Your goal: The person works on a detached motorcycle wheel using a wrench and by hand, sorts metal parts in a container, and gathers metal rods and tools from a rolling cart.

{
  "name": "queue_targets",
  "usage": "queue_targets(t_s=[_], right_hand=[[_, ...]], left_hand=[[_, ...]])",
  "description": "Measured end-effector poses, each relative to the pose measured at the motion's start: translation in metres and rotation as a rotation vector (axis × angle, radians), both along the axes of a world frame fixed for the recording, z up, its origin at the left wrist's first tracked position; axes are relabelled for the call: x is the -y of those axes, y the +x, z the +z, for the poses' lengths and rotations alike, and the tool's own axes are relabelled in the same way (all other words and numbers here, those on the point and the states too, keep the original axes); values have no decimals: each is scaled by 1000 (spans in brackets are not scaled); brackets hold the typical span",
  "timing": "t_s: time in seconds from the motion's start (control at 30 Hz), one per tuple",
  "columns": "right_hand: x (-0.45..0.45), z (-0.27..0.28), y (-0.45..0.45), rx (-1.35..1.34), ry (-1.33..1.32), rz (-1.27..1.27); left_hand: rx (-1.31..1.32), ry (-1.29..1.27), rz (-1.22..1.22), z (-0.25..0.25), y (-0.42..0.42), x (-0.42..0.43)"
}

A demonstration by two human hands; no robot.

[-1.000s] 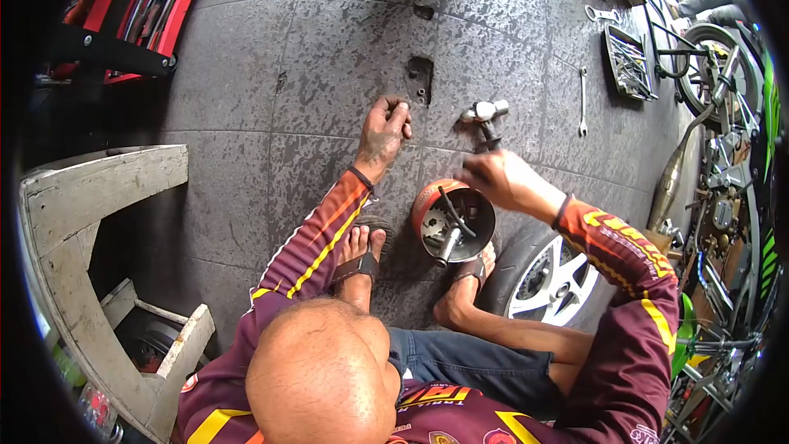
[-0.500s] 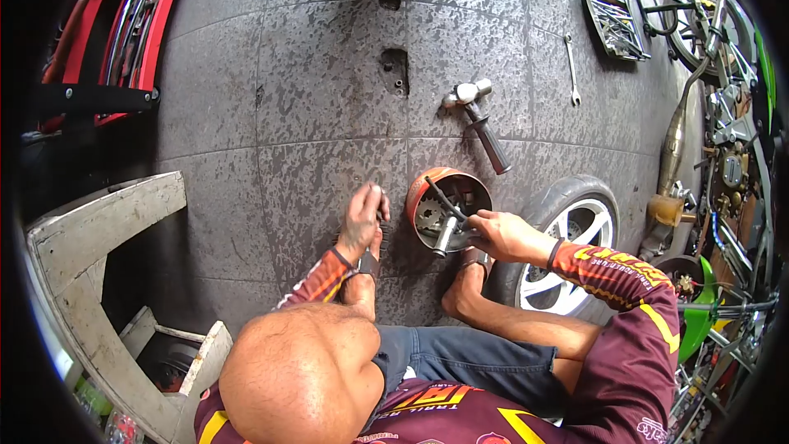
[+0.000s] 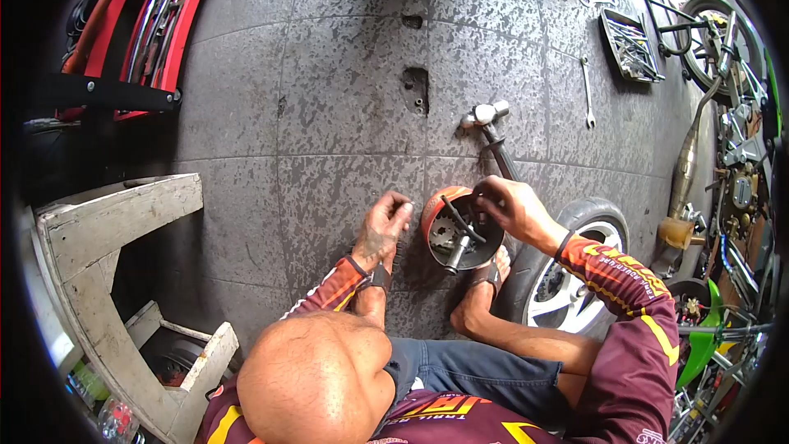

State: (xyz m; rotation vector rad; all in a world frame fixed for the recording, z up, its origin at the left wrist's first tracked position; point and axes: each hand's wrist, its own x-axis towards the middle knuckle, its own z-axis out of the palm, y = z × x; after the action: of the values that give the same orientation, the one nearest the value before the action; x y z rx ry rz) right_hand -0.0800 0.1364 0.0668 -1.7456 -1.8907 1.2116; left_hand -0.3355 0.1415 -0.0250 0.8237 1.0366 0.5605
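A round orange-red container [image 3: 433,212] stands on the floor between my feet. Inside it lie a toothed sprocket [image 3: 444,233], a curved black rod or hose [image 3: 463,223] and a silver metal shaft [image 3: 457,256] that reaches over the near rim. My right hand [image 3: 516,207] is at the container's right rim, its fingers curled down inward; what they grip is hidden. Left of the container, my left hand [image 3: 383,226] hovers with fingers curled toward the thumb. Whatever it may hold is too small to make out.
A ball-peen hammer [image 3: 496,145] lies beyond the container. To the right are a white-rimmed wheel [image 3: 606,234], a wrench [image 3: 588,94], a tool tray [image 3: 631,45] and motorcycle parts. A worn wooden stand [image 3: 115,230] and a red tool rack [image 3: 177,29] are at left.
My right hand has moved from the black rod and shaft up to the container's right rim. My left hand has turned slightly toward the container. The camera view has shifted a little.
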Motion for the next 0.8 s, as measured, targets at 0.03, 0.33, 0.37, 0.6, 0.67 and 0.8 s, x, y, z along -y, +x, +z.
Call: queue_targets(t_s=[0.03,0.33,0.37,0.6,0.67,0.8], right_hand=[[-6,3,-8,7,6,48],[19,-1,6,250,-70,220],[26,-1,10,272,-59,183],[48,-11,35,231,44,-72],[54,-6,30,201,105,105],[81,-18,3,339,-128,522]], left_hand=[[27,9,-32,2,3,0],[-112,99,-93,6,-4,-1],[-111,99,-91,9,-6,2],[-69,518,-421,54,2,10],[-96,468,-422,56,4,4],[-127,437,-328,55,9,-3]])
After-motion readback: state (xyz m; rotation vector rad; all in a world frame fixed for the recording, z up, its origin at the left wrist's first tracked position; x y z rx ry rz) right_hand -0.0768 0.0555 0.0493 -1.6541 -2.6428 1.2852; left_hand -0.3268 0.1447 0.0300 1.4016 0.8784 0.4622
